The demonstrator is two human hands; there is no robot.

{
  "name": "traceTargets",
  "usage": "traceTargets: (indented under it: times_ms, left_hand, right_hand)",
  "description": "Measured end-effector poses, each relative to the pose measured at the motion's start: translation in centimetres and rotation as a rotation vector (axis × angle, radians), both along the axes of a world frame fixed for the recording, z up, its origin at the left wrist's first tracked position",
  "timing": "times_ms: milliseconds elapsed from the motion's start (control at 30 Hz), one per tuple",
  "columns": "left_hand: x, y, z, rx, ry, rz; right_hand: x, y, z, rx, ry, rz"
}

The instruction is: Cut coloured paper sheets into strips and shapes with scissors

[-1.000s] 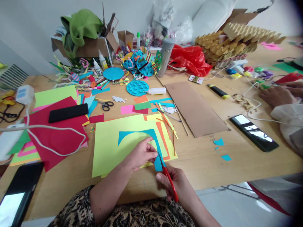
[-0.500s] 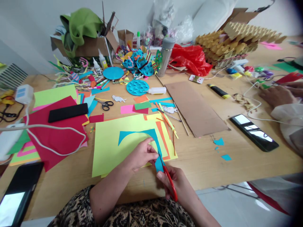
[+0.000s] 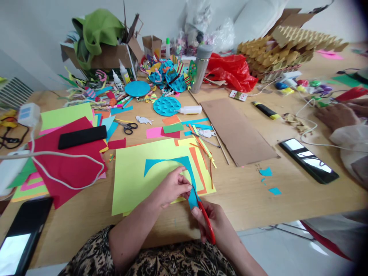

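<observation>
Pinched between the fingers of my left hand (image 3: 176, 187) is a curved piece of blue paper (image 3: 163, 160), which arches over a yellow-green sheet (image 3: 129, 184). My right hand (image 3: 212, 222) is closed around the red handles of scissors (image 3: 206, 220). Their blades lie against the lower end of the blue paper, just right of my left fingertips. Near the right side, small blue scraps (image 3: 266, 171) lie on the wooden table (image 3: 247, 199).
A cardboard piece (image 3: 235, 132) lies right of centre, with a phone (image 3: 309, 161) farther right. Red paper (image 3: 66, 161) and a white cable are at left. Another person's hands (image 3: 335, 115) rest at the right edge. Craft pieces, a bottle (image 3: 200, 69) and boxes line the back.
The scissor blades look slightly more closed on the blue paper. Both hands stay in nearly the same place.
</observation>
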State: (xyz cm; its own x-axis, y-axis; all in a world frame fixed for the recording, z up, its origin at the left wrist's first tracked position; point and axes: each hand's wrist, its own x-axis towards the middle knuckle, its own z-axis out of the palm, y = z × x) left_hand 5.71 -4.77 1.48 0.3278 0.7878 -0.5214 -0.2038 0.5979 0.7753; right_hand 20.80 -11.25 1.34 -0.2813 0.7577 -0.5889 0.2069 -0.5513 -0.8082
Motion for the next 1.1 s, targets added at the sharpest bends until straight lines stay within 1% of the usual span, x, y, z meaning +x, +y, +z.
traceTargets:
  times_ms: [200, 333, 500, 600, 967, 1100]
  left_hand:
    - [-0.05, 0.05, -0.04, -0.002, -0.003, -0.006]
    - [-0.14, 0.10, 0.00, -0.031, -0.022, -0.001]
    - [-0.30, 0.16, 0.25, -0.068, -0.059, 0.003]
    - [-0.31, 0.20, 0.31, -0.078, -0.064, 0.013]
    - [0.00, 0.09, 0.64, -0.044, -0.067, -0.043]
    - [-0.04, 0.10, 0.44, -0.042, -0.061, -0.042]
  right_hand:
    - [-0.06, 0.00, 0.04, -0.001, 0.002, -0.005]
    - [-0.06, 0.07, 0.11, 0.009, 0.005, -0.003]
    - [0.28, 0.02, 0.24, 0.043, 0.028, 0.071]
    - [0.45, -0.08, 0.33, 0.041, 0.020, 0.086]
    - [0.14, 0.43, 0.39, 0.047, 0.009, -0.003]
    - [0.17, 0.46, 0.21, 0.031, -0.003, -0.018]
